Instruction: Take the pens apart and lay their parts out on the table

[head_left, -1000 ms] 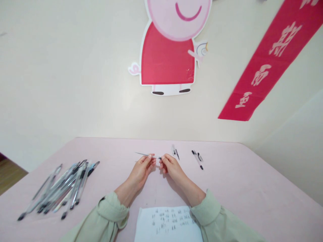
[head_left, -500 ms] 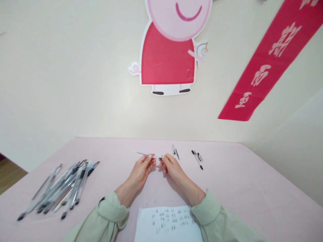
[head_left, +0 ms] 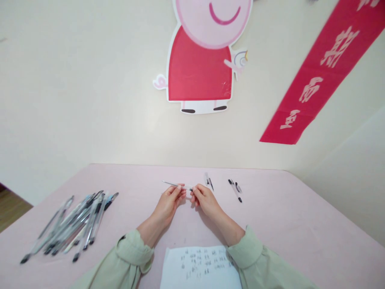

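Note:
Between my two hands is a slim pen [head_left: 187,188], with a clear section in the middle and a dark part at its right end. A thin, dark refill-like rod [head_left: 169,183] sticks out beyond my left fingers, up and to the left. My left hand [head_left: 170,199] is closed, pinching the pen between thumb and fingers. At the right end, my right hand [head_left: 204,197] pinches the dark part, which its fingertips partly hide. Just behind my right hand lie a clear pen cap [head_left: 206,179] and a small black piece [head_left: 211,184] on the table.
A heap of clear and black pens [head_left: 78,222] lies on the left of the pink table [head_left: 285,241]. To the right are a short black-ended pen part [head_left: 235,190] and a cap [head_left: 238,187]. Handwritten paper [head_left: 201,267] lies in front. A wall [head_left: 120,100] stands behind.
The pen and its thin rod have shifted slightly to the right. My right hand's lower fingers have moved a little; both hands keep their pinch.

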`<state>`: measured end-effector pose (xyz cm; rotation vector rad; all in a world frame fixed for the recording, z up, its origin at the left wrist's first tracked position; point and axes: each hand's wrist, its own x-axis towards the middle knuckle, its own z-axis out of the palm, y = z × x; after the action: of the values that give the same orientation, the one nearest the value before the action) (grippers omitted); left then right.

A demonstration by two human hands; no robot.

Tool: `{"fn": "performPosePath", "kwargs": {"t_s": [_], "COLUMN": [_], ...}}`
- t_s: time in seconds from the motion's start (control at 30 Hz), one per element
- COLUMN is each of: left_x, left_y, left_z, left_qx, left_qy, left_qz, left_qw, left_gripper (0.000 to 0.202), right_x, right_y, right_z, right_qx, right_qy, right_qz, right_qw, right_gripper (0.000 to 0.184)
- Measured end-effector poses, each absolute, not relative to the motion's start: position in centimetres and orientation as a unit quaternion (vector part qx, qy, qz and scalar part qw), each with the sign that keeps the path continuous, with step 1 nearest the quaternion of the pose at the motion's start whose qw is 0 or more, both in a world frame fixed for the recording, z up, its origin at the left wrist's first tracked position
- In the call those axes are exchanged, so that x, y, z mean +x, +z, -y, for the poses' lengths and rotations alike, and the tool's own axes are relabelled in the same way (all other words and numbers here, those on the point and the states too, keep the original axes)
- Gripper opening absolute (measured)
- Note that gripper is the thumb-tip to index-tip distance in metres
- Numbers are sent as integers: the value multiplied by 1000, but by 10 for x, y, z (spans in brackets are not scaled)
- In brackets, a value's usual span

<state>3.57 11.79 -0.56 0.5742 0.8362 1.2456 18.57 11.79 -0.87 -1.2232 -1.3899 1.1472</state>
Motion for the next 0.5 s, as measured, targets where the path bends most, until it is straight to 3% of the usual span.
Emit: {"fn": "performPosePath", "kwargs": {"t_s": [0.13, 0.33, 0.5], "left_x": [36, 36, 37], "left_y": [-5, -5, -4], "left_z": [-118, -118, -118], "left_qx": [256, 261, 256], "left_qy": [562, 558, 562], "left_qz": [-377, -378, -382], "left_qw": [690, 691, 687], "left_gripper": [8, 10, 8], "right_x": [185, 186, 184], "right_y": [-9, -11, -12], "right_z": [-118, -119, -120], "right_qx": [-490, -500, -506], "right_qy": [465, 461, 461], "right_qz": [549, 560, 532], "right_qw": [491, 473, 498], "right_gripper": [23, 28, 17]}}
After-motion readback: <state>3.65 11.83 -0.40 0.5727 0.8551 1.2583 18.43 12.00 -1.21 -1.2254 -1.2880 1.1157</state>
